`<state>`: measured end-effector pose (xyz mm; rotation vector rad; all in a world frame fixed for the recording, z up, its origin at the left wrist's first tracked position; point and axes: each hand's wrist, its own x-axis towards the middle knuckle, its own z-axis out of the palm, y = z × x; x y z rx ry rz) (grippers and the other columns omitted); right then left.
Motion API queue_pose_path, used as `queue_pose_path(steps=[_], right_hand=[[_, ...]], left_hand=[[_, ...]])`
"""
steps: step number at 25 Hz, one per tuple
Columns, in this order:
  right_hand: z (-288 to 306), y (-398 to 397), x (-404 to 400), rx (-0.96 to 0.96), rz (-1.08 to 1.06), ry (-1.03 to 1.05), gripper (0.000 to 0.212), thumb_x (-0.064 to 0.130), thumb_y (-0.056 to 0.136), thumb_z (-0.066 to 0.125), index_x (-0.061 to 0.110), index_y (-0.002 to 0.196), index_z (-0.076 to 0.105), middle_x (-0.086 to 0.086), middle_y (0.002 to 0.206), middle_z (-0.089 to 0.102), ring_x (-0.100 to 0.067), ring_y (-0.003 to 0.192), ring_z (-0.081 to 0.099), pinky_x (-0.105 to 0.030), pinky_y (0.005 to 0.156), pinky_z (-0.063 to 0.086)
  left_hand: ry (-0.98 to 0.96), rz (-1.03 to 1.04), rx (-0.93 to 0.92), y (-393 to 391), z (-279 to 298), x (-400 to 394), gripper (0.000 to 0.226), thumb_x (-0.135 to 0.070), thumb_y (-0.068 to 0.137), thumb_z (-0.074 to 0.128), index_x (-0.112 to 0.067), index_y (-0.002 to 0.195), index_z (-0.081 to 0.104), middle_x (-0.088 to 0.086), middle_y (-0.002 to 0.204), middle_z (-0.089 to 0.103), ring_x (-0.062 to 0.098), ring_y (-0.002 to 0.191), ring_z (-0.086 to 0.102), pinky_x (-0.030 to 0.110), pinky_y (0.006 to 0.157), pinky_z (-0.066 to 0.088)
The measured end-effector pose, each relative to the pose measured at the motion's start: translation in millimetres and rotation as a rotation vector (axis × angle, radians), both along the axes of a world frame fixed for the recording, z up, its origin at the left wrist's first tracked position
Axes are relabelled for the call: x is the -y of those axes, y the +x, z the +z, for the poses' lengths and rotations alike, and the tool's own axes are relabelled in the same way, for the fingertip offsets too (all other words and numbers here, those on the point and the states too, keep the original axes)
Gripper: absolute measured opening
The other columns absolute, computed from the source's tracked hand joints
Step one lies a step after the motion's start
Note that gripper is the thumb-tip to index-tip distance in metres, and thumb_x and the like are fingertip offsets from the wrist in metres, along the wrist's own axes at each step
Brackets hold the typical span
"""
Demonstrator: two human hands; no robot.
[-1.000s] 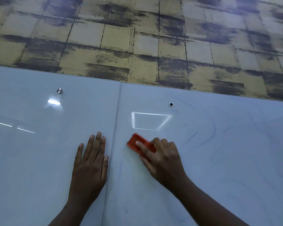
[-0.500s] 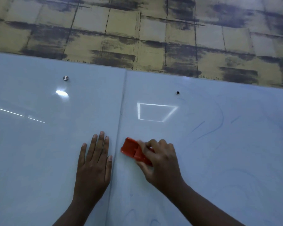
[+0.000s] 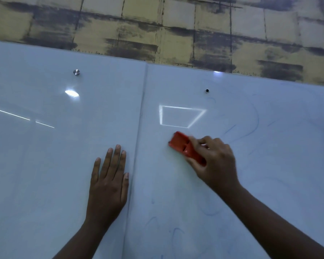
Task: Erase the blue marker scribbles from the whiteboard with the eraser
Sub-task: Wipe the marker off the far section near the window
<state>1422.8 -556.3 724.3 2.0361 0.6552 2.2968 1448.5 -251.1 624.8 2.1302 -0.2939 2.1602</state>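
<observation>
Right hand [image 3: 216,163] grips the red eraser [image 3: 185,146], fingers curled over its far edge and the thumb along its near side, pressing it onto the right panel of the whiteboard [image 3: 251,184]. The eraser sticks out from the hand toward the upper left, slightly blurred, and lies just below a bright square light reflection [image 3: 180,116] on the glossy surface.

Left hand [image 3: 108,182] lies flat on the left panel, fingers straight and close together — it holds nothing, and its thumb sits just beside the vertical seam [image 3: 138,146] between the two panels. The eraser is on the other side of that seam, apart from the left hand.

Faint blue marker scribbles [image 3: 251,128] remain to the right of the eraser — a long curve and short strokes — and more pale loops show below the right forearm near the bottom edge. A metal mounting stud [image 3: 76,72] sits on the left panel, a dark hole [image 3: 207,90] on the right one. Yellow wallpaper with dark brushed blocks [image 3: 176,25] runs above the board.
</observation>
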Motion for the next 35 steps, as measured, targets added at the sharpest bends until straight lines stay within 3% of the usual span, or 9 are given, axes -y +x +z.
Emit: queue_pose_path(steps=[4, 6, 14, 18, 21, 27, 29, 32, 35], right_hand=[[-5.3, 2.2, 8.4, -0.018, 0.081, 0.302, 0.059, 0.034, 0.076, 0.09, 0.02, 0.13, 0.071, -0.001, 0.096, 0.064, -0.026, 0.083, 0.058, -0.041, 0.069, 0.049], [-17.4, 2.0, -12.8, -0.05, 0.14, 0.333, 0.058, 0.033, 0.076, 0.087, 0.02, 0.13, 0.071, -0.002, 0.096, 0.063, -0.028, 0.085, 0.057, -0.043, 0.071, 0.049], [-135.6, -4.4, -72.1, -0.146, 0.159, -0.244, 0.056, 0.033, 0.081, 0.078, 0.016, 0.133, 0.068, 0.0, 0.114, 0.065, -0.027, 0.083, 0.057, -0.04, 0.071, 0.043], [-136.7, -9.2, -62.3, -0.14, 0.095, -0.358, 0.052, 0.034, 0.086, 0.074, 0.016, 0.134, 0.067, -0.001, 0.114, 0.067, -0.027, 0.083, 0.059, -0.04, 0.07, 0.044], [-108.4, -9.4, -42.4, -0.114, 0.087, -0.206, 0.056, 0.033, 0.079, 0.079, 0.016, 0.131, 0.07, -0.003, 0.11, 0.067, -0.032, 0.085, 0.061, -0.04, 0.07, 0.044], [-60.6, 3.2, 33.4, -0.039, 0.04, 0.415, 0.054, 0.036, 0.085, 0.082, 0.017, 0.134, 0.069, -0.007, 0.1, 0.064, -0.03, 0.084, 0.055, -0.045, 0.068, 0.051], [-57.9, 6.0, 34.1, -0.057, 0.066, 0.534, 0.057, 0.039, 0.085, 0.084, 0.017, 0.136, 0.067, -0.007, 0.1, 0.063, -0.028, 0.085, 0.055, -0.046, 0.068, 0.054], [-76.9, 4.4, 7.4, -0.063, 0.107, 0.491, 0.055, 0.036, 0.084, 0.083, 0.017, 0.133, 0.069, -0.007, 0.098, 0.061, -0.03, 0.084, 0.054, -0.048, 0.07, 0.051], [-121.4, -1.6, -32.6, -0.112, 0.114, 0.281, 0.052, 0.034, 0.082, 0.079, 0.014, 0.13, 0.071, -0.007, 0.098, 0.062, -0.034, 0.082, 0.054, -0.044, 0.069, 0.045]], left_hand=[[-0.016, 0.002, -0.005, 0.7, -5.7, 1.6, 0.061, -0.025, 0.109, 0.035, -0.004, 0.165, 0.029, 0.01, 0.176, 0.022, 0.029, 0.162, 0.023, 0.059, 0.128, 0.023], [-0.019, 0.007, -0.012, 0.4, -7.9, 1.8, 0.061, -0.026, 0.108, 0.036, -0.005, 0.165, 0.029, 0.01, 0.176, 0.021, 0.029, 0.162, 0.022, 0.06, 0.129, 0.023], [0.005, 0.005, -0.042, -1.7, -25.0, -0.6, 0.063, -0.025, 0.107, 0.036, -0.003, 0.166, 0.027, 0.012, 0.176, 0.019, 0.031, 0.163, 0.019, 0.058, 0.13, 0.018], [0.007, 0.014, -0.058, -3.0, -35.2, -0.5, 0.063, -0.024, 0.107, 0.037, -0.003, 0.166, 0.025, 0.012, 0.176, 0.018, 0.031, 0.163, 0.019, 0.059, 0.13, 0.019], [-0.004, 0.006, -0.062, -4.8, -42.7, -0.3, 0.063, -0.025, 0.107, 0.036, -0.003, 0.166, 0.027, 0.012, 0.176, 0.02, 0.031, 0.163, 0.02, 0.058, 0.13, 0.019], [-0.011, 0.002, -0.072, -3.7, -58.6, -1.4, 0.062, -0.025, 0.107, 0.036, -0.003, 0.165, 0.029, 0.012, 0.176, 0.021, 0.031, 0.162, 0.021, 0.06, 0.129, 0.021], [-0.018, 0.004, -0.075, -4.2, -62.0, -0.4, 0.062, -0.024, 0.107, 0.037, -0.003, 0.165, 0.028, 0.013, 0.176, 0.021, 0.032, 0.162, 0.021, 0.061, 0.129, 0.021], [-0.029, 0.002, -0.083, -4.7, -68.8, 0.3, 0.062, -0.025, 0.107, 0.036, -0.003, 0.165, 0.028, 0.014, 0.175, 0.021, 0.032, 0.163, 0.021, 0.061, 0.129, 0.02], [-0.035, 0.006, -0.086, -4.9, -75.1, 2.3, 0.062, -0.025, 0.108, 0.035, -0.002, 0.165, 0.028, 0.014, 0.175, 0.021, 0.033, 0.162, 0.021, 0.061, 0.129, 0.02]])
